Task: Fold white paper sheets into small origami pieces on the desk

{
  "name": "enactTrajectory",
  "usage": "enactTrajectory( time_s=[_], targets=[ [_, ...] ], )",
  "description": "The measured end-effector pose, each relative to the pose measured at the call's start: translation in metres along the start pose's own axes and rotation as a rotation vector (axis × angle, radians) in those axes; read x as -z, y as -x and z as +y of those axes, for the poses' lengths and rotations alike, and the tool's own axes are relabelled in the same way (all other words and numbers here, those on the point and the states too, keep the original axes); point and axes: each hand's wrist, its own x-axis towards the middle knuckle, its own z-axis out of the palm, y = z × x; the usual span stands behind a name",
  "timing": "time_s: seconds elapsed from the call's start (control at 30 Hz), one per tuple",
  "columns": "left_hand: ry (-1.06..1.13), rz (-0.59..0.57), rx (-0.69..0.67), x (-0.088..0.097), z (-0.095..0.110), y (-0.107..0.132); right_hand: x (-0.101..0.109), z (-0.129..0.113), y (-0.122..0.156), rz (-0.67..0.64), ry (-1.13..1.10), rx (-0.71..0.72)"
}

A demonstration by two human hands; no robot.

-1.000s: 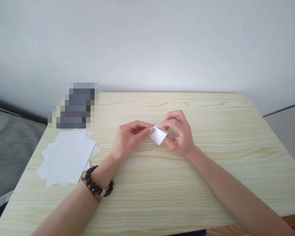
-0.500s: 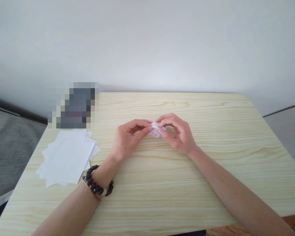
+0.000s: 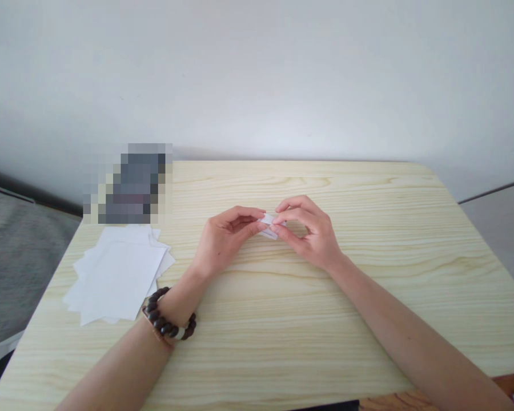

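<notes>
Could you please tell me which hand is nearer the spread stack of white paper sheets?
Left: the left hand is apart from the white paper sheets, to their right; the right hand is farther off on that same side.

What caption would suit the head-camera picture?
Left hand and right hand pinch a small white paper over a wood-grained table.

Our pale wood-grain table [image 3: 257, 331]
At left we see stacked white sheets [image 3: 117, 277], a dark pixelated object [image 3: 132, 185] just behind them.

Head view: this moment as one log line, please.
left hand: holds small white paper; right hand: holds same paper; white sheets: on table, left
</notes>
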Motion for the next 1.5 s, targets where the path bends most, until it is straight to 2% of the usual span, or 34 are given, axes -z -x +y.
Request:
enactTrajectory(
  time_s=[0.1, 0.37, 0.6, 0.87, 1.3, 1.5],
  targets=[
    [-0.022, -0.009, 0.012, -0.0002, 0.0001, 0.0001, 0.0002, -0.0001, 0.0008, 0.002, 0.003, 0.008],
    [-0.017, 0.056, -0.026, -0.0029, 0.0052, 0.0004, 0.0044, -0.005, 0.0001, -0.056, -0.08, 0.002],
    [-0.03, 0.013, -0.044, -0.0015, 0.0037, 0.001, 0.0008, 0.0005, 0.0027, -0.012, 0.021, 0.021],
    [0.048, -0.016, -0.035, -0.0017, 0.0025, 0.0016, 0.0002, -0.001, 0.0022, 0.09, 0.038, 0.013],
    [-0.01, 0.027, -0.071, -0.0012, 0.0017, 0.0006, 0.0028, -0.0022, 0.0017, 0.023, -0.031, -0.017],
    [0.001, 0.023, -0.047, -0.0018, 0.0035, 0.0014, 0.0046, -0.0058, 0.0007, -0.083, -0.132, -0.126]
  ],
)
